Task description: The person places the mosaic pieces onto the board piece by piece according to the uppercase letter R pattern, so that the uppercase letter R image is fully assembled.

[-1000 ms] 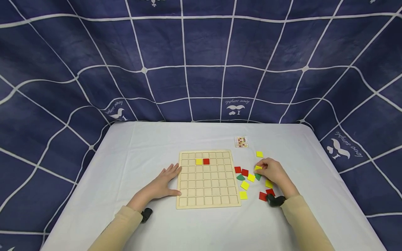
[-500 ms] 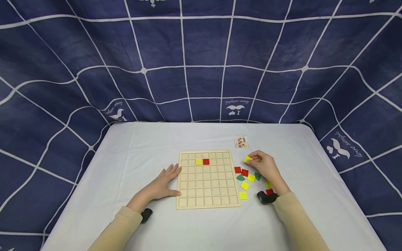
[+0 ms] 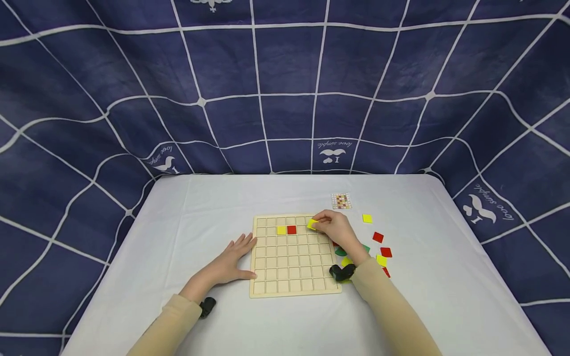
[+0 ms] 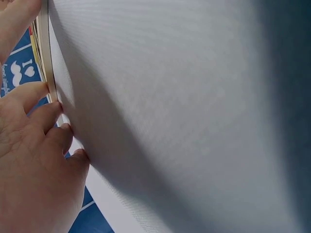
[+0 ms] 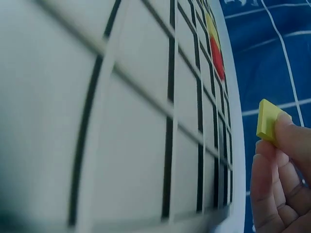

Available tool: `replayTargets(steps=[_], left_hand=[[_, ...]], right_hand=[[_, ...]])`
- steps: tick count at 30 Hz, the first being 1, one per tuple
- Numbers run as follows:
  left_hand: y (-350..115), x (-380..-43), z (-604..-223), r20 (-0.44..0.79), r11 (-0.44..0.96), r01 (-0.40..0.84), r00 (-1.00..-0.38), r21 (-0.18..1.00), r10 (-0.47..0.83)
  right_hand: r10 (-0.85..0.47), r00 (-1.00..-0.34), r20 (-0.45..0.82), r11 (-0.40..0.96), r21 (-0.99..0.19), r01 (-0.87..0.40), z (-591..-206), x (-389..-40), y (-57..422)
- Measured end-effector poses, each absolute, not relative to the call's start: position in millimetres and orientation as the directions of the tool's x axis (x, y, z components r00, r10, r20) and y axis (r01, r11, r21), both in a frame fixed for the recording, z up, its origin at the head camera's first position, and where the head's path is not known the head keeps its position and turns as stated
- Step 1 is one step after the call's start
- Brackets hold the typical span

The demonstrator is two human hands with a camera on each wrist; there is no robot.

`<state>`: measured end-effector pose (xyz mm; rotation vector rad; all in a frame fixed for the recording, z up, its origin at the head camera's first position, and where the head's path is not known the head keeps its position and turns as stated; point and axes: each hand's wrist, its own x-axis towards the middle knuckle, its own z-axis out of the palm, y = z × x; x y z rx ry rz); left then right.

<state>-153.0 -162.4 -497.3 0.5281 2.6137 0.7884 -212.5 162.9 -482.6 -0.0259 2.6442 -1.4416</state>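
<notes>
A pale wooden grid board (image 3: 294, 269) lies on the white cloth. One yellow square tile (image 3: 281, 230) and one red square tile (image 3: 291, 230) sit side by side in its second row. My left hand (image 3: 229, 262) rests with spread fingers along the board's left edge; the left wrist view shows its fingertips (image 4: 64, 127) at that edge. Between thumb and fingers my right hand (image 3: 336, 228) pinches another yellow tile (image 5: 268, 119), held over the board's upper right part. In the right wrist view that tile is tilted, with the board's grid beside it.
Right of the board lie loose red tiles (image 3: 386, 252), yellow tiles (image 3: 367, 218) and green pieces (image 3: 340, 251), partly hidden by the right arm. A small patterned card (image 3: 341, 200) lies beyond the board. A dark blue cloth (image 3: 285, 118) with white lines hangs behind the table.
My right hand has carried the yellow tile leftward from the loose pieces to over the board's upper right. The left hand has stayed at the board's edge.
</notes>
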Motion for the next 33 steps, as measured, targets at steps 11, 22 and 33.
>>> replayTargets(steps=[11, 22, 33], left_hand=[[-161, -152, -499, -0.217, 0.77, 0.252, -0.867, 0.586, 0.449], [-163, -151, -498, -0.225, 0.77, 0.251, -0.863, 0.586, 0.452], [-163, -153, -499, -0.221, 0.77, 0.253, -0.864, 0.586, 0.452]], right_hand=[[-0.163, -0.986, -0.039, 0.625, -0.777, -0.072, -491, -221, 137], [-0.206, -0.979, -0.004, 0.722, -0.676, -0.149, -490, -221, 130], [-0.188, -0.981, -0.044, 0.721, -0.685, -0.108, -489, -219, 129]])
